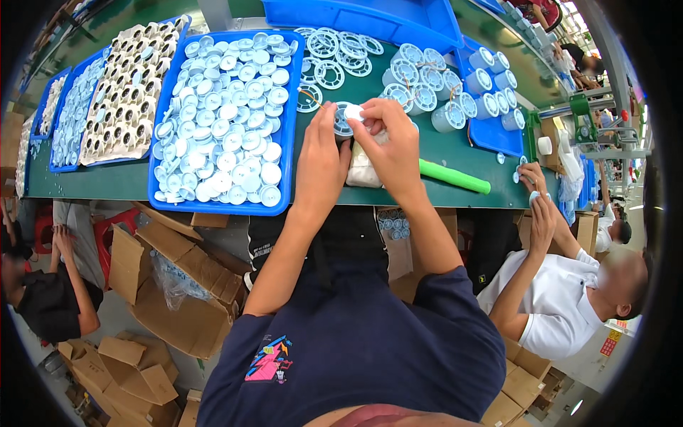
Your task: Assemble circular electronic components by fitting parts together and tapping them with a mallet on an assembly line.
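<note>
My left hand (320, 160) is closed round the edge of a light-blue slotted round part (342, 128), held just over the table's near side. Between the fingers of my right hand (390, 142) is a small white round cap (352, 112), against the top of that part. Below my hands lies a mallet with a bright green handle (455, 176); its head (364, 169) looks wrapped in white and is partly covered by my right hand. Left of my hands, a blue tray (288, 167) is full of pale blue round caps (228, 121).
Slotted rings (329, 74) lie beyond my hands, with spool-like cups (448, 117) to their right. A blue tray (491, 135) holds more cups. Egg-carton trays (128, 92) stand far left. A co-worker in a white shirt (548, 306) sits at right. Cardboard boxes (185, 285) are below the table.
</note>
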Action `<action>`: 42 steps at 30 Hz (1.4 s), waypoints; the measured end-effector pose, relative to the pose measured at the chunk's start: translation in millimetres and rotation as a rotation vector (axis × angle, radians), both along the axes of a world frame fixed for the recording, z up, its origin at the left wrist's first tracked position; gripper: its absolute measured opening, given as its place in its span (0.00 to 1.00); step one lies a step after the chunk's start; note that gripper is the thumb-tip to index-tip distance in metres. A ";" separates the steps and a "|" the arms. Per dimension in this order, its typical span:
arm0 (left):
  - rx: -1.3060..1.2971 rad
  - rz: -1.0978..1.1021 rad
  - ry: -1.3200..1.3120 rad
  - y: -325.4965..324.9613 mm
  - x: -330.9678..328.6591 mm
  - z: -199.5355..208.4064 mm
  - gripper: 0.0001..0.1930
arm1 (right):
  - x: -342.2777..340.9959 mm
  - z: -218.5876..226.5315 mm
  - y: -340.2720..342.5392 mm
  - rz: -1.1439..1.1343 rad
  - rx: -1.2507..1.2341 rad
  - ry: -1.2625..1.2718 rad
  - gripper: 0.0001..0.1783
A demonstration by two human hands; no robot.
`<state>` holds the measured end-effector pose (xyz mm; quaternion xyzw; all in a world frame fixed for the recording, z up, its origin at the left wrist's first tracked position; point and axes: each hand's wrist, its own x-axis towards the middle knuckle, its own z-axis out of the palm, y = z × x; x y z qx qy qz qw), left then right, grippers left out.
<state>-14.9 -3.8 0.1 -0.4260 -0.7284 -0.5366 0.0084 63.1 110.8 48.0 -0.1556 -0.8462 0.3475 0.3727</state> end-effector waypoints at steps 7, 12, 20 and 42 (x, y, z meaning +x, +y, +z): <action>0.038 0.058 -0.037 4.0 4.5 -0.3 0.33 | -8.3 6.5 1.4 0.076 0.080 -0.167 0.11; 0.091 0.083 -0.085 2.7 2.6 -0.1 0.33 | -20.2 13.9 11.3 0.109 0.184 -0.179 0.07; 0.046 0.043 -0.221 8.2 2.6 -2.8 0.34 | -90.4 5.0 82.3 0.216 0.335 -0.727 0.16; -0.048 0.050 -0.135 3.1 -7.5 4.9 0.34 | 64.7 21.9 -11.8 -0.023 0.408 -0.360 0.25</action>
